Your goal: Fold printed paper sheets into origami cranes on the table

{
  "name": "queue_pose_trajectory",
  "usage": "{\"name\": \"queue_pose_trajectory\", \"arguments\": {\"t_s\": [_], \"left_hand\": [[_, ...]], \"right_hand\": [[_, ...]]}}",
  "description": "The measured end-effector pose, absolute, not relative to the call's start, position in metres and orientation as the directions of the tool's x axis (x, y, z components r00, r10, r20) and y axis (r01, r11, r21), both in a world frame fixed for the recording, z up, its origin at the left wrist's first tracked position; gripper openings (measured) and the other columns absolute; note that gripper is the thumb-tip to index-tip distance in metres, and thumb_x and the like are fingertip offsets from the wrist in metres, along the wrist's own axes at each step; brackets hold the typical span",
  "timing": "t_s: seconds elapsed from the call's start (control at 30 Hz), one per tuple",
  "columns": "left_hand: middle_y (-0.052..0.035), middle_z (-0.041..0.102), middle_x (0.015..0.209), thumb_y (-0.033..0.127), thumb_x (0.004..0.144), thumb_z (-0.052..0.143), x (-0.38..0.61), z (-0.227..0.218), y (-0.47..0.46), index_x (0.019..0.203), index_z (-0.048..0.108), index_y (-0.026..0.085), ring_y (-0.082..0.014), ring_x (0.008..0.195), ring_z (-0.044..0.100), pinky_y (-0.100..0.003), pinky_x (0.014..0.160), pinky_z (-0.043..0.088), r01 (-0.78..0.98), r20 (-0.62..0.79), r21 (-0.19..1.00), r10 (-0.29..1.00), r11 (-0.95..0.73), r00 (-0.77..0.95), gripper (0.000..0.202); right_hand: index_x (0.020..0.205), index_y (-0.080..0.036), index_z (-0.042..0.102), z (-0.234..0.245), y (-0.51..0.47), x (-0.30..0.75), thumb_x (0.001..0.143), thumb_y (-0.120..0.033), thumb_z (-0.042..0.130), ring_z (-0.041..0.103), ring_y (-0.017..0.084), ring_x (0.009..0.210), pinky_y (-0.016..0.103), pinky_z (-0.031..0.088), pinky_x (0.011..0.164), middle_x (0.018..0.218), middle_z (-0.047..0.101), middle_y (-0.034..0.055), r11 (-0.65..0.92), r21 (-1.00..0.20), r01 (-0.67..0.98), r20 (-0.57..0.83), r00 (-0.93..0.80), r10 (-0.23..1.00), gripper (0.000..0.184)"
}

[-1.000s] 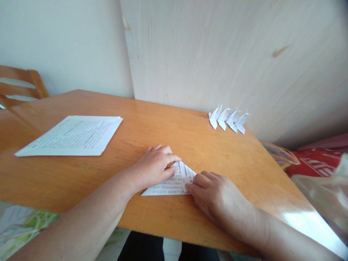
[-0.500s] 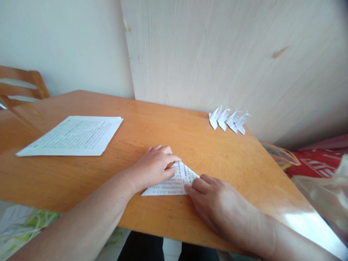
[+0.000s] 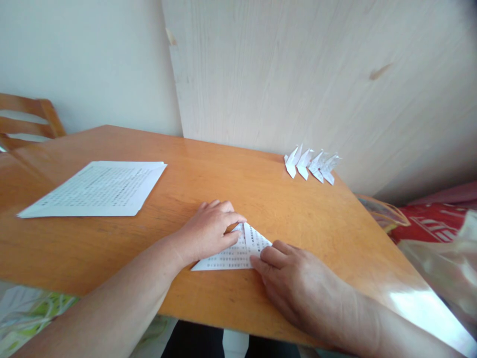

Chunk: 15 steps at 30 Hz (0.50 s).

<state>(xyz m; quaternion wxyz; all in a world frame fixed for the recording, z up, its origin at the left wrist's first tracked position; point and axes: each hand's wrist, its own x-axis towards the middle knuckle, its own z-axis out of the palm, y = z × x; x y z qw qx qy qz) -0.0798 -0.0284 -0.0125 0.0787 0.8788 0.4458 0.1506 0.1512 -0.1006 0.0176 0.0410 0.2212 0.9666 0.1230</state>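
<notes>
A sheet of printed paper folded into a triangle [image 3: 233, 259] lies flat near the front of the table, its long side facing me. My left hand [image 3: 208, 228] rests over its upper left side. The thumb of that hand lies on the paper and the index fingertip touches the peak, steadying it. At the right corner, my right hand [image 3: 288, 278] grips the paper, fingers curled and thumb on top. Its hold hides that corner.
A stack of printed sheets [image 3: 97, 191] lies on the wooden table [image 3: 223, 174] at the left. Several folded paper pieces [image 3: 311, 165] stand in a row at the back right, by the wooden panel [image 3: 279, 74]. Bags [image 3: 428, 223] are beyond the right edge; a chair [image 3: 33, 117] is behind left.
The view has shifted very slightly. Both hands keep the same places on the folded paper, and no other thing has visibly moved.
</notes>
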Motion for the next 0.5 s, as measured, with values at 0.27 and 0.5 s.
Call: {"name": "queue_pose_trajectory", "arguments": {"t_s": [0.27, 0.5], "left_hand": [[-0.0025, 0.062, 0.101, 0.036, 0.092, 0.058, -0.0785, -0.0117, -0.0295, 0.114, 0.067, 0.030, -0.0243, 0.099, 0.055, -0.038, 0.086, 0.037, 0.769, 0.213, 0.249, 0.808, -0.588, 0.549, 0.024], [-0.0036, 0.064, 0.105, 0.029, 0.089, 0.061, -0.0746, -0.0070, -0.0347, 0.111, 0.061, 0.025, -0.0255, 0.102, 0.054, -0.040, 0.087, 0.035, 0.763, 0.254, 0.215, 0.789, -0.610, 0.560, 0.023]], "right_hand": [[0.084, -0.017, 0.065, 0.0141, -0.1012, 0.1525, 0.092, -0.018, 0.053, 0.046, 0.022, 0.077, 0.038, 0.039, 0.067, 0.089, 0.061, 0.0084, 0.869, 0.194, 0.454, 0.001, -0.886, 0.463, 0.015], [0.084, -0.017, 0.067, 0.0148, -0.1024, 0.1522, 0.090, -0.020, 0.054, 0.047, 0.023, 0.078, 0.040, 0.042, 0.066, 0.089, 0.061, 0.0082, 0.864, 0.212, 0.456, -0.016, -0.883, 0.470, 0.015]]}}
